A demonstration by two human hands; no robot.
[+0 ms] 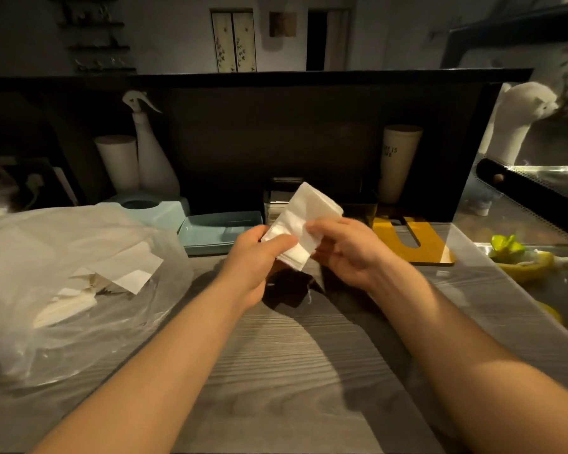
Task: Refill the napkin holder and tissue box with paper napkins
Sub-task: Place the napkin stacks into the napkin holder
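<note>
The grey wood-grain surface (276, 355) fills the lower half of the frame, and everything for the job is laid along its far edge within arm's reach. At the left sits a large clear plastic bag (63, 273), slumped open, with loose paper napkins (112, 280) showing through it; it seems to be the supply, kept close so more can be drawn out. Behind it at centre left stands a pale blue tissue box (151, 208) with a round opening on top, and beside it a shallow blue tray (217, 231), perhaps its lid or base. Just behind the hands, at centre, stands a dark napkin holder (276, 198), partly hidden. A yellow board (413, 240) lies to the right.

Both hands hold one folded stack of napkins (305, 214) above the surface: the left hand (259, 253) grips its lower corner, and the right hand (345, 250) pinches the opposite edge, likely squaring the stack for the holder.
</note>
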